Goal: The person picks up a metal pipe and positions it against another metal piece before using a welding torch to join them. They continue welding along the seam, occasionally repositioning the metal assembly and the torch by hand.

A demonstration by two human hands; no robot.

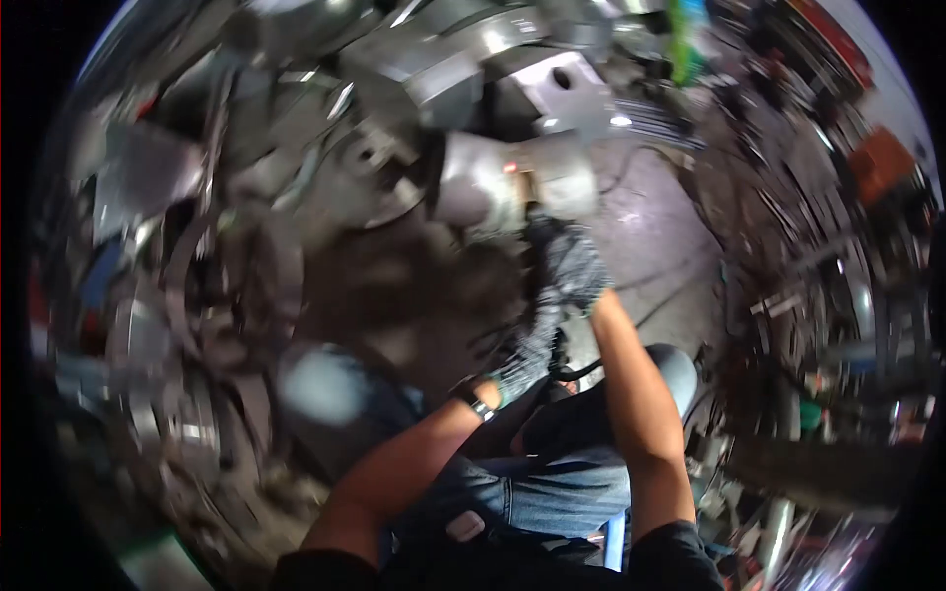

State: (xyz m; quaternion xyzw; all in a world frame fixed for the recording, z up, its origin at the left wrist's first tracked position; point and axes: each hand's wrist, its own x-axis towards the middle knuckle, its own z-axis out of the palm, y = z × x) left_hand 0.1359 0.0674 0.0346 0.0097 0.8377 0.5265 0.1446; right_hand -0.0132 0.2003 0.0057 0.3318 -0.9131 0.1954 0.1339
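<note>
My right hand (579, 264), in a grey-black knit glove, is closed around a dark power tool (539, 232) that is mostly hidden and blurred. Lower down, my left hand (530, 347), gloved the same way, is closed at the tool's rear end, where a black cord (583, 373) trails off. The tool's front meets a shiny metal cylinder (471, 185) lying on its side. A small reddish-orange glow shows on the cylinder's middle near the tool. The exact kind of tool does not show.
Sheet-metal pieces crowd the far side, among them a bright plate with a hole (564, 91). A curved metal band (182, 286) lies at the left. Scrap and an orange box (880, 164) are at the right. A thin cable crosses the pale floor (662, 222).
</note>
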